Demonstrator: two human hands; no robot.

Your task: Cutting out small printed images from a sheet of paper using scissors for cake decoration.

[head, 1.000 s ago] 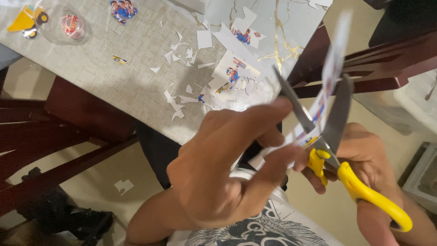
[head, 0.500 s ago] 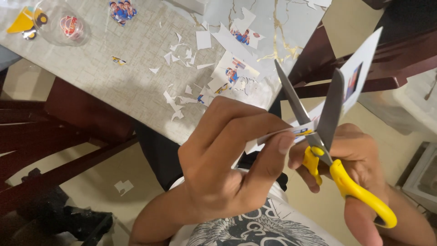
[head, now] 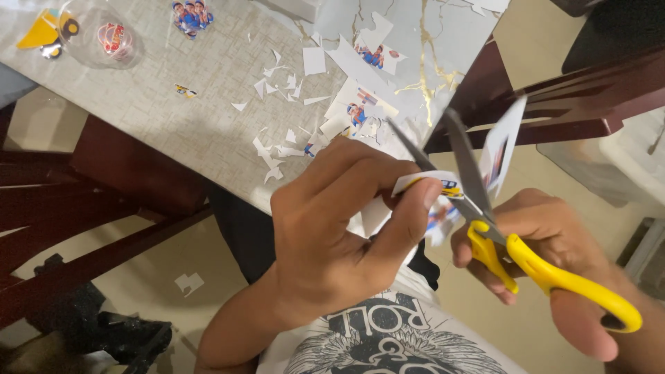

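Scissors [head: 485,215] have opened wider since, paper [head: 443,197] turned by left hand [head: 339,228].

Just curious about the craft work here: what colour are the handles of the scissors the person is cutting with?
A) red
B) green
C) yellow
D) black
C: the scissors in the right hand have bright yellow handles, cutting a printed paper that the left hand holds.
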